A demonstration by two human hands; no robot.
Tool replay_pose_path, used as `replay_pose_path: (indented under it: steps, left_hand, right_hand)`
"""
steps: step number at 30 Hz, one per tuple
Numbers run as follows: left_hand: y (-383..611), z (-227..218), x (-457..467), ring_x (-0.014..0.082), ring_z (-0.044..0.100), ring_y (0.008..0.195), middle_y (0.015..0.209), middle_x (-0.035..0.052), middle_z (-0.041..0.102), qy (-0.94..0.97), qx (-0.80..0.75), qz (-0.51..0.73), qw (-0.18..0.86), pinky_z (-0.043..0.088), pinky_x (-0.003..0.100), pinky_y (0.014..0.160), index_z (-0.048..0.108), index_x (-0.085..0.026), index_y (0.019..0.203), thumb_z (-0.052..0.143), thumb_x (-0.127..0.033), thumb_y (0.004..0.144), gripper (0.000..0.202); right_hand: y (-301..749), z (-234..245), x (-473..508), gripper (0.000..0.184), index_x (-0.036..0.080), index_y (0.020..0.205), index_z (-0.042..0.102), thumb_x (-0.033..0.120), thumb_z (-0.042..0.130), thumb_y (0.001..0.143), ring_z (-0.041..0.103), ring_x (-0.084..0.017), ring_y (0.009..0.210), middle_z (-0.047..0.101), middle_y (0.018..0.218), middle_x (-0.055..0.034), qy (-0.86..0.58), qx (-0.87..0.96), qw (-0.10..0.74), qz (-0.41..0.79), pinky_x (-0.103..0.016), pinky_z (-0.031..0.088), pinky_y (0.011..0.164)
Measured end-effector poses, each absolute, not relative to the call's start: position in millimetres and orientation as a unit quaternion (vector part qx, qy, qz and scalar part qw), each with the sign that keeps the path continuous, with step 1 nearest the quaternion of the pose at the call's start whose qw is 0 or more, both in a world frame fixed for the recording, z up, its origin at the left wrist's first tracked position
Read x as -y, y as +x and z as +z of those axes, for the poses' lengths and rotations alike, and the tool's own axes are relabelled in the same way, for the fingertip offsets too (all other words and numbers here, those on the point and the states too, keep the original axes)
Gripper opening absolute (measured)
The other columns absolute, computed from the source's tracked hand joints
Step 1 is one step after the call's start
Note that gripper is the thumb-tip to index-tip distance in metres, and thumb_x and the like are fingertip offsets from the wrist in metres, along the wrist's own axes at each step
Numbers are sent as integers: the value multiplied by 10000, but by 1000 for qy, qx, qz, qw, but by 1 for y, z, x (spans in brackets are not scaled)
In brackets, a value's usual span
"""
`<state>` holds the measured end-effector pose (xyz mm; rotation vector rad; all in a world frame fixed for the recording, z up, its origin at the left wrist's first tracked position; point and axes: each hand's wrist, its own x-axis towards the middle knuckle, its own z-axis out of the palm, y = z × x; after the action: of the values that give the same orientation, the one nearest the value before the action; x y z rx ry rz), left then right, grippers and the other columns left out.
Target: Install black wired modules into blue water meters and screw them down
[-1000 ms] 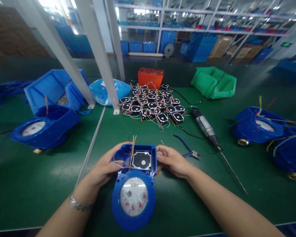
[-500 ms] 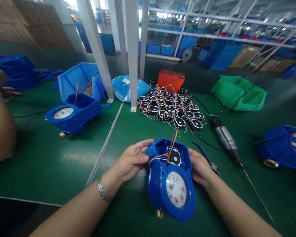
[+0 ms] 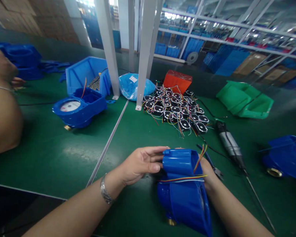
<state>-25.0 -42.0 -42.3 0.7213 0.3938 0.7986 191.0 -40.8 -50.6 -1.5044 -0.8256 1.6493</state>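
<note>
A blue water meter [image 3: 185, 194] is tilted over on its right side just above the green bench, its dial turned almost out of sight. A brass fitting [image 3: 171, 222] sticks out at its bottom. Red, yellow and white wires [image 3: 182, 179] run across the body, with their ends pointing right. My right hand [image 3: 208, 171] grips the meter's right side, its fingers mostly hidden behind the housing. At the upper left edge of the housing, my left hand [image 3: 144, 163] steadies it with its fingertips, the thumb lying just beside it.
Beyond lie several black wired modules [image 3: 175, 108] and an orange-red box [image 3: 177, 81]. To the right are cutting pliers [image 3: 217, 171], an electric screwdriver [image 3: 230, 143], a green bin [image 3: 245, 98] and another meter [image 3: 283, 156]. Left are a meter [image 3: 80, 108], a blue bin [image 3: 86, 70] and a co-worker's arm [image 3: 5, 112].
The water meter has rolled to the right in my hands, so its dial and open compartment now face away. The view has shifted slightly left, and the co-worker's hand has risen.
</note>
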Motion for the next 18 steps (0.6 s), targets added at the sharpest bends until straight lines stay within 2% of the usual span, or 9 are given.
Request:
replay_pose_path:
  steps: [4,7,9,12,15,18]
  left_hand:
    - [-26,-44,43,243,518,1093,1228,142,526,353,-182,372,839,394,380,940,576,-156,1125,741,-218,614,541]
    - [-28,-47,43,260,480,1140,1333,115,421,374,-175,371,832,401,391,934,608,-199,1082,726,-221,637,461]
    - [-29,-47,43,264,472,1147,1346,103,405,382,-170,367,831,407,389,927,620,-213,1064,721,-226,645,431]
    - [-31,-43,43,271,494,1120,1323,117,433,381,-180,372,827,437,366,881,629,-197,1051,729,-250,634,432]
    - [-34,-39,41,254,544,1047,1258,153,495,374,-211,384,818,458,322,826,638,-145,1035,719,-272,644,419]
    - [-37,-40,37,176,616,841,1021,138,649,344,-252,406,808,469,264,754,672,-118,950,706,-282,657,338]
  right_hand:
    - [191,-48,39,377,177,878,615,280,681,523,621,-178,709,650,837,-54,-581,255,381,673,-267,519,643]
    - [189,-46,36,304,147,824,629,243,633,536,616,-168,695,650,814,-64,-580,254,389,669,-257,513,648]
    - [187,-47,36,258,142,788,632,218,609,543,616,-158,717,651,825,-61,-577,262,397,665,-242,510,669]
    - [188,-47,38,299,157,815,635,265,633,536,616,-179,766,649,864,-63,-570,266,393,671,-270,510,704]
    - [189,-43,42,382,181,850,633,312,684,495,618,-190,730,652,827,-56,-570,256,395,673,-293,512,681]
    - [188,-39,47,399,170,833,633,283,714,459,615,-170,679,652,777,-47,-566,261,419,661,-255,505,634]
